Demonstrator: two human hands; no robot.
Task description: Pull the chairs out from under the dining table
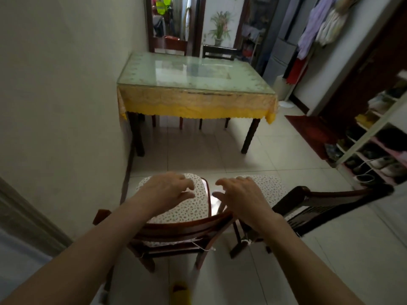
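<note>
The dining table stands ahead against the left wall, with a glass top and a yellow cloth. Two dark wooden chairs with speckled cushions stand well clear of it, close to me: the left chair and the right chair, which is angled to the right. My left hand hovers over the left chair's cushion, fingers apart, holding nothing. My right hand hovers between the two chairs, fingers spread, holding nothing. Two more chairs sit at the table's far side: one reddish, one dark, their legs visible under the cloth.
A wall runs along the left. A shoe rack with several shoes lines the right side, next to a red doormat. Clothes hang at the upper right. A potted plant stands behind the table. Tiled floor lies between me and the table.
</note>
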